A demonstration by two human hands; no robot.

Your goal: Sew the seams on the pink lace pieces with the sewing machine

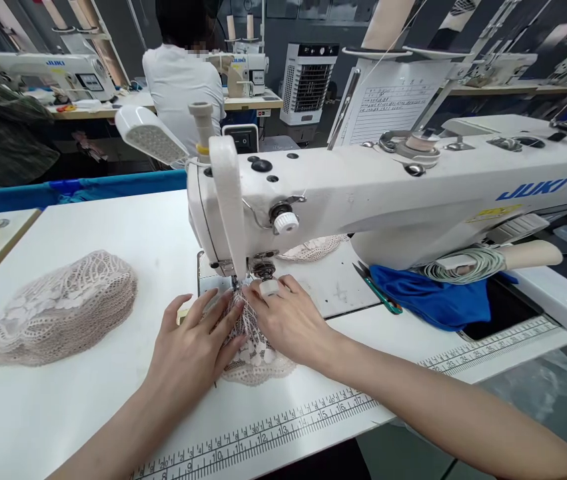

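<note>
A beige lace piece (256,357) lies under the needle of a white sewing machine (323,193). My left hand (196,340) rests to its left, fingers spread, with the fingertips and thumb on the lace edge. On the other side, my right hand (293,323) has its fingers bent and drawn together on the lace close to the presser foot. Part of those fingertips is hidden by a white knob (269,288). Left on the table sits a stack of similar lace pieces (63,310). More lace (316,248) shows behind the needle, partly covered by the machine head.
Green-handled snips (378,290) lie right of the needle, beside blue fabric (433,297) and a coil of pale cord (463,267). A printed ruler (283,433) runs along the front edge. Beyond the table, a person in a white shirt (183,87) sits at another machine.
</note>
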